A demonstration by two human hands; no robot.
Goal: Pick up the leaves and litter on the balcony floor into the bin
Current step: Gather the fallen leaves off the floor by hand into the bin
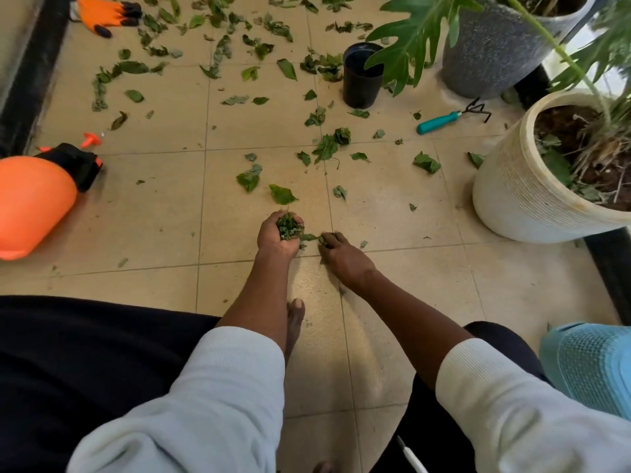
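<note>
My left hand [275, 233] is cupped, palm up, just above the tiled floor and holds a bunch of green leaves [288, 227]. Right beside it, my right hand [341, 256] is low on the floor, and its fingertips pinch a leaf [310, 237] lying between the two hands. Several more green leaves [282, 194] lie scattered over the beige tiles ahead, thicker toward the far end. A small black bin [362, 76] stands upright further ahead, right of centre.
An orange spray bottle [32, 203] lies at the left. Orange gloves [102, 13] lie at the far left. A teal hand rake [450, 118] lies by a white plant pot [532, 186] and a grey pot [495, 49]. A blue shoe [594, 363] is at the right.
</note>
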